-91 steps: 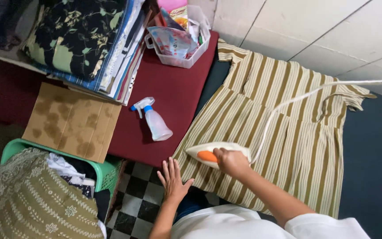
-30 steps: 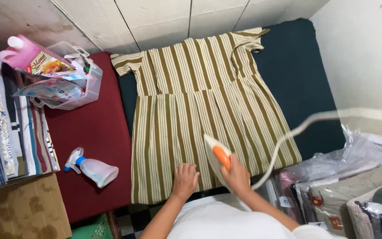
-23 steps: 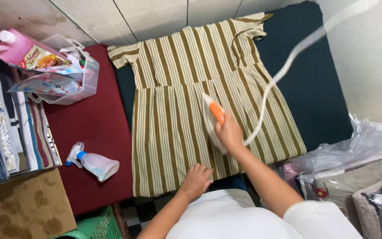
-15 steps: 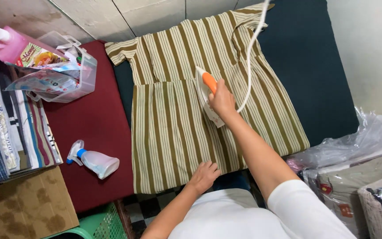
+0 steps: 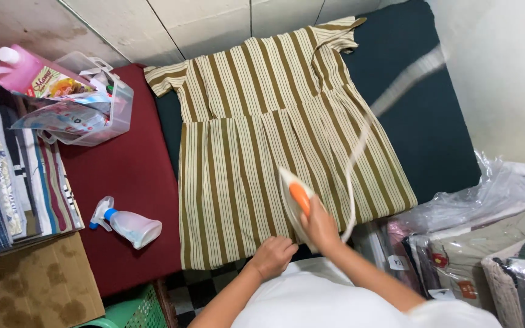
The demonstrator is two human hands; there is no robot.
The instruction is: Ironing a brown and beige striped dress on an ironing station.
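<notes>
The striped dress (image 5: 274,140) lies flat on the bench (image 5: 432,121). The right hand (image 5: 322,223) is wrapped tight around the orange handle of the white iron (image 5: 295,203), low on the dress's skirt. The left hand (image 5: 273,256) is curled on the dress's bottom edge, just beside the iron. The dress looks soft and light. The iron looks hard and heavy; its handle is the place to hold. A spray bottle (image 5: 126,223) lies left of the dress.

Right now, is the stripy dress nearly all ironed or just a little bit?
The top half of the olive-and-cream striped dress lies spread flat, with no big creases showing. The right hand grips the white iron with the orange handle on the lower skirt, and the left hand presses the hem. The gathered skirt folds look left to do; how much is pressed cannot be told.
</notes>
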